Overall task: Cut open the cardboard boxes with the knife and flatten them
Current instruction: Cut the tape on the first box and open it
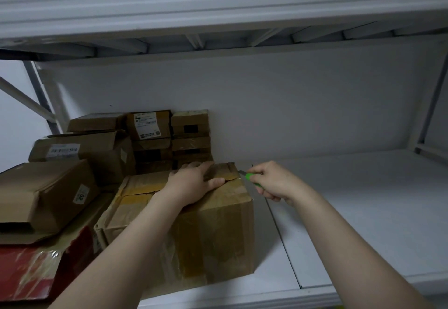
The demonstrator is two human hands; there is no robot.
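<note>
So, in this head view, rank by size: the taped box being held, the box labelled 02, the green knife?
1. taped box
2. box labelled 02, partly out of frame
3. green knife, mostly hidden in the right hand

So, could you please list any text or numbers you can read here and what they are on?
"02": white sticker on the tilted box, left.
Shipping label on the rear box: too blurred to read.
Barcode label on the open-flapped box: too blurred to read.
</note>
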